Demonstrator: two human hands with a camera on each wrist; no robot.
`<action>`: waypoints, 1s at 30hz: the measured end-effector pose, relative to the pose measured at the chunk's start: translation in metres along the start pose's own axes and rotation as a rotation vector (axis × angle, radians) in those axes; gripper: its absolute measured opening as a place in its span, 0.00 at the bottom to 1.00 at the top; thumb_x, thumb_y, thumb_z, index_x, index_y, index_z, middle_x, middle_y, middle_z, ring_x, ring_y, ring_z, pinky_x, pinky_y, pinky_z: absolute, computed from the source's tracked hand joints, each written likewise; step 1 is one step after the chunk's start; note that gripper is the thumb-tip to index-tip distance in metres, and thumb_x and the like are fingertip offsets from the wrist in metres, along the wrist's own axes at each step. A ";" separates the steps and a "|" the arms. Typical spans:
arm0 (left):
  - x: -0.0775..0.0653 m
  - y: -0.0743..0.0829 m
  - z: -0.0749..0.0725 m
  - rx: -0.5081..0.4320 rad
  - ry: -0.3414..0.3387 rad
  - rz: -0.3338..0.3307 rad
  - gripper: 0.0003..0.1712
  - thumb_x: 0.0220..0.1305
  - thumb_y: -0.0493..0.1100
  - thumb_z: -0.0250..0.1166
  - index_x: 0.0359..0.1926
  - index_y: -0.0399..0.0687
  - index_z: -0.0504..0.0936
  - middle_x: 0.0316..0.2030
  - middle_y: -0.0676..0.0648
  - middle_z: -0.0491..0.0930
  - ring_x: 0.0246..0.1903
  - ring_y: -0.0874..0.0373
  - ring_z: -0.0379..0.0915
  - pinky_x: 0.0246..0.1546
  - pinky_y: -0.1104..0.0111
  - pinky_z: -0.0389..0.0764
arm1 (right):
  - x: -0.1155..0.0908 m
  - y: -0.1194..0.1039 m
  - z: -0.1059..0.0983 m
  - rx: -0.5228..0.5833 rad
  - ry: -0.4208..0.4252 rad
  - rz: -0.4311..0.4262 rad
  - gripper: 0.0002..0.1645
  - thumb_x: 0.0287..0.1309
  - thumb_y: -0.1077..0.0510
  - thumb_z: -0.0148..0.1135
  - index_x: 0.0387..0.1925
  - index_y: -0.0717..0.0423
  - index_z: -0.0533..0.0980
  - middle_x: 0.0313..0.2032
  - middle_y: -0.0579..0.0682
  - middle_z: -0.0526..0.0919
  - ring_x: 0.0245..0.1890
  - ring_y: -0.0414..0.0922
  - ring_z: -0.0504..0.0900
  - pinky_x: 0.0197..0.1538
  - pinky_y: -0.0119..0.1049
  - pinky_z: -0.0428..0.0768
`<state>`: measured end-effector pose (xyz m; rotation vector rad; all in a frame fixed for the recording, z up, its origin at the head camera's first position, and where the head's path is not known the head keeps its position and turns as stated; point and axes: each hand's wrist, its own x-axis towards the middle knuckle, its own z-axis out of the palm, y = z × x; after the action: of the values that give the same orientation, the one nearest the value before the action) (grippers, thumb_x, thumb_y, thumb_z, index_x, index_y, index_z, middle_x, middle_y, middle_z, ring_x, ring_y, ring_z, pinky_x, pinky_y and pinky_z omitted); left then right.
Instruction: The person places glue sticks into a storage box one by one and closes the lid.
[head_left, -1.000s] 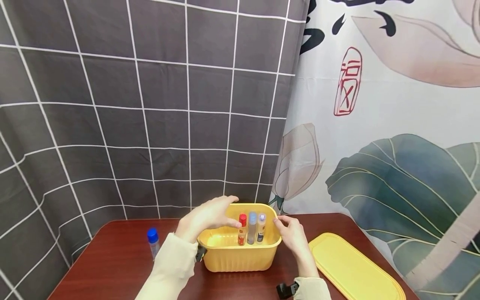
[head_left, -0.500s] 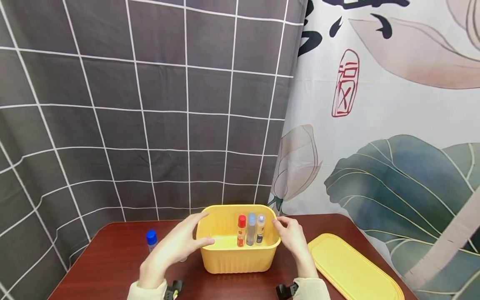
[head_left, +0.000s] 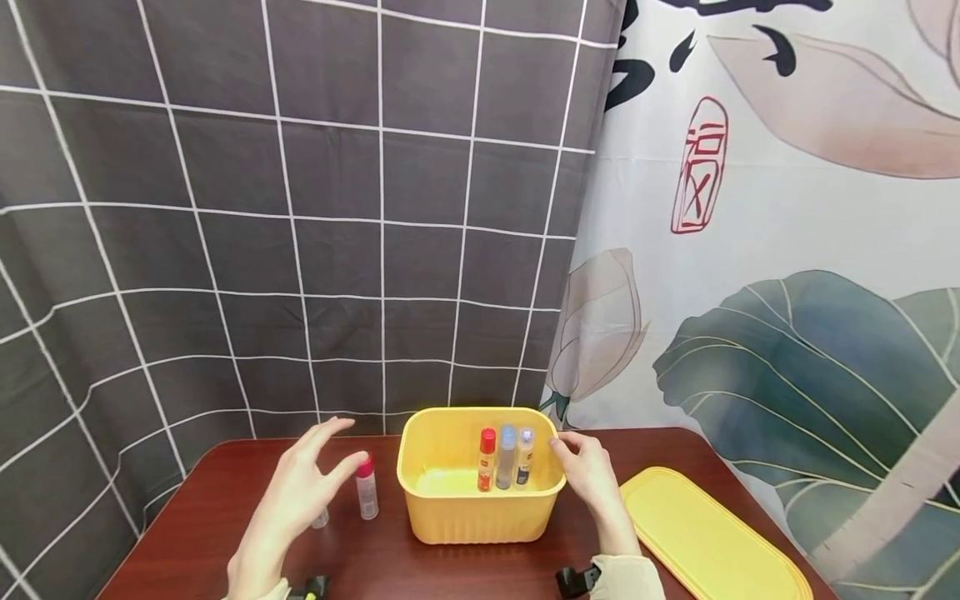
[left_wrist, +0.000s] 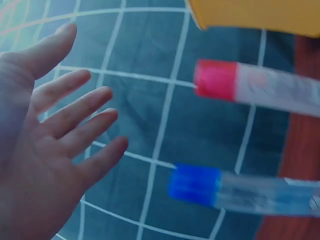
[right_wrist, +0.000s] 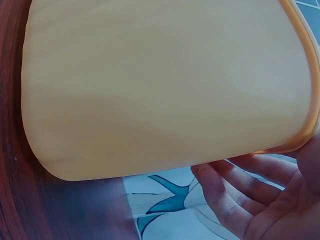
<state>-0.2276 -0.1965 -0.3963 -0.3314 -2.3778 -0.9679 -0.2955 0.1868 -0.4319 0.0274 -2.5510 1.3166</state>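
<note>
My left hand (head_left: 291,492) is raised at the left of the table, thumb and fingers spread, holding nothing. Just beyond its thumb stands a clear glue tube with a red cap (head_left: 367,493). Behind the hand stands another with a blue cap (left_wrist: 195,185), mostly hidden in the head view. My right hand (head_left: 592,477) grips the right rim of a yellow plastic box (head_left: 480,521), its fingers against the outer wall. Upright inside the box, toward the right, are a red-capped tube (head_left: 487,462), a pale-blue-capped tube (head_left: 506,458) and a white-topped tube (head_left: 524,460).
A yellow lid (head_left: 712,537) lies flat on the reddish-brown table (head_left: 420,575), right of the box. Behind the table hang a dark grey gridded cloth (head_left: 337,275) and a white cloth (head_left: 622,208) with lotus prints.
My left hand has withdrawn from over the box and moved left, uncovering the red-capped tube on the table and covering the blue-capped one. The right hand stays at the rim.
</note>
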 end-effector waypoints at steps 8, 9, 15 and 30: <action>-0.006 -0.023 -0.004 0.082 0.018 -0.097 0.25 0.60 0.42 0.71 0.57 0.38 0.77 0.53 0.34 0.77 0.55 0.35 0.72 0.53 0.42 0.72 | -0.002 0.001 -0.003 -0.009 -0.004 0.001 0.17 0.66 0.56 0.60 0.48 0.63 0.82 0.44 0.59 0.84 0.43 0.53 0.83 0.49 0.52 0.80; -0.008 -0.025 -0.005 0.090 0.014 -0.107 0.25 0.60 0.42 0.70 0.57 0.37 0.77 0.53 0.33 0.77 0.55 0.35 0.72 0.53 0.42 0.72 | -0.002 0.001 -0.003 -0.009 -0.006 0.003 0.17 0.66 0.55 0.59 0.48 0.63 0.82 0.44 0.59 0.84 0.42 0.52 0.83 0.49 0.52 0.80; -0.013 -0.037 -0.008 0.115 -0.035 -0.155 0.25 0.62 0.39 0.68 0.58 0.34 0.74 0.53 0.30 0.76 0.51 0.33 0.73 0.51 0.42 0.73 | -0.001 0.001 -0.004 -0.010 0.005 0.003 0.16 0.66 0.55 0.60 0.48 0.62 0.82 0.43 0.58 0.85 0.42 0.52 0.83 0.48 0.52 0.80; -0.019 -0.052 -0.004 0.123 -0.064 -0.195 0.21 0.62 0.37 0.67 0.54 0.32 0.76 0.45 0.28 0.79 0.38 0.37 0.78 0.44 0.44 0.78 | 0.001 0.004 0.001 0.010 0.011 -0.018 0.16 0.65 0.56 0.60 0.47 0.63 0.82 0.43 0.59 0.85 0.42 0.52 0.83 0.48 0.51 0.80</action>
<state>-0.2320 -0.2365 -0.4346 -0.0864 -2.5514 -0.9030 -0.2973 0.1880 -0.4351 0.0447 -2.5291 1.3196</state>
